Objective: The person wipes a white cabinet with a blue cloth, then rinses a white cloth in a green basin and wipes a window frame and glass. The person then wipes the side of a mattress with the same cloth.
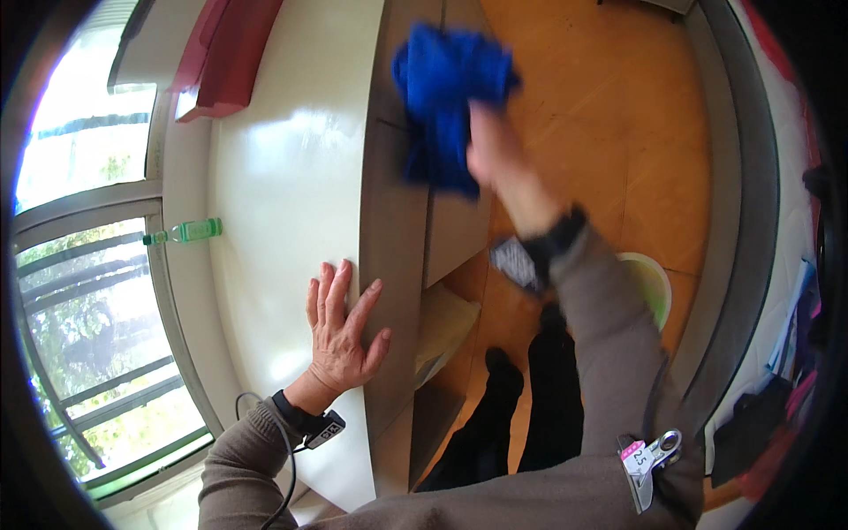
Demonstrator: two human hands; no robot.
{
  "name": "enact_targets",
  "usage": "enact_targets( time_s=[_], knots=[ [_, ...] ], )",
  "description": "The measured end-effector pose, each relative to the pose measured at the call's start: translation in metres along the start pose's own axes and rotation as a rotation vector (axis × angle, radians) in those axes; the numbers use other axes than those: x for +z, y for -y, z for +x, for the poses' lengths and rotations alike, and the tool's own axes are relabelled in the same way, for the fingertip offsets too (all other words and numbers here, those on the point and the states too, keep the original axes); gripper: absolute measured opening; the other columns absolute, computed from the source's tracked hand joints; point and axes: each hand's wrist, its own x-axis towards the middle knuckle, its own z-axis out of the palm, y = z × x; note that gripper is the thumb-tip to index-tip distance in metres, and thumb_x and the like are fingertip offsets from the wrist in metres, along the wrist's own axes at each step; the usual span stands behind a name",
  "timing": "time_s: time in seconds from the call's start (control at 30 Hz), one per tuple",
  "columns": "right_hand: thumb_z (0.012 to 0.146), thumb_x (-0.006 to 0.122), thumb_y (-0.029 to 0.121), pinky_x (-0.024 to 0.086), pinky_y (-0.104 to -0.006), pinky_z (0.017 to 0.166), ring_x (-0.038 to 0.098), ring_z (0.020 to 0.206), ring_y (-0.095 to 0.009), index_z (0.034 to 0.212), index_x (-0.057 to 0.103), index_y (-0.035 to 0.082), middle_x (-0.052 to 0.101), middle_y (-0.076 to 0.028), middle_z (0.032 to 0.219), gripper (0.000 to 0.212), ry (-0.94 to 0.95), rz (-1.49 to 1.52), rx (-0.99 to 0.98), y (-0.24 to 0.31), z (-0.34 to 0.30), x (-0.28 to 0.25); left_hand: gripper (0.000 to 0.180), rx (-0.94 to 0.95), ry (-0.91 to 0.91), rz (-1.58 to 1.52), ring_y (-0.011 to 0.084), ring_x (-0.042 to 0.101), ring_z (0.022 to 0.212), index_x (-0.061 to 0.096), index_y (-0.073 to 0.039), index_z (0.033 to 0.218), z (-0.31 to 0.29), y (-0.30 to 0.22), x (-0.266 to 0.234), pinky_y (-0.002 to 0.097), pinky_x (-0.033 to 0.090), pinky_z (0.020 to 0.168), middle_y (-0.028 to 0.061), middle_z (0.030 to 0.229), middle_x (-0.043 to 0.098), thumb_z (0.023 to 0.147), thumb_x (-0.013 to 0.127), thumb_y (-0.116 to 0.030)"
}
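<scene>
Spreading the left hand [343, 340] palm down with thumb apart, near the front edge of the desk [291, 177], probably to prop the leaning body. Bunching a blue cloth [455, 79] in the right hand [495, 150], ahead and to the right of the left; cannot tell the exact finger grip for blur and fabric.

Below the right hand, showing orange floor [583, 106]; standing there close to the desk, presumably for reach. Stretching on ahead of the left hand, with a smooth white top fit for leaning on: the desk. Left of the left hand, letting in daylight through the window [88, 309]. Well ahead, on that same side, set back as if to spare working room: a red box [234, 62]. Nearer the body than the right hand and to its right, partly behind the forearm, perhaps kept handy: a bucket [655, 281]. Held beyond the desk's front edge, perhaps touching the front, though impossible to tell: the cloth. Ahead and left of the left hand, near the window, likely out of the way: a green bottle [199, 230].
</scene>
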Motion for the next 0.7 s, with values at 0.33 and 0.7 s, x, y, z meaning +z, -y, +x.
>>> enact_targets(
  time_s=[0.33, 0.7],
  knots=[
    [0.094, 0.063, 0.044, 0.046, -0.0403, 0.091, 0.062, 0.101, -0.035, 0.119, 0.062, -0.001, 0.067, -0.020, 0.113, 0.052, -0.380, -0.283, -0.093, -0.092, 0.100, 0.060, 0.055, 0.009, 0.005, -0.005, 0.0480, 0.020, 0.149, 0.056, -0.009, 0.138, -0.005, 0.009, 0.008, 0.0570, 0.012, 0.120, 0.0284, 0.158, 0.026, 0.087, 0.057, -0.030],
    [0.090, 0.067, 0.044, 0.016, -0.0491, 0.121, 0.022, 0.148, -0.037, 0.148, 0.040, 0.009, 0.031, -0.016, 0.156, 0.073, 0.292, 0.022, 0.329, 0.016, -0.400, 0.126, 0.059, 0.021, -0.006, -0.001, 0.0457, 0.017, 0.150, 0.054, -0.011, 0.142, -0.006, 0.007, 0.009, 0.0548, 0.009, 0.120, 0.0270, 0.159, 0.024, 0.095, 0.049, -0.048]
  ],
)
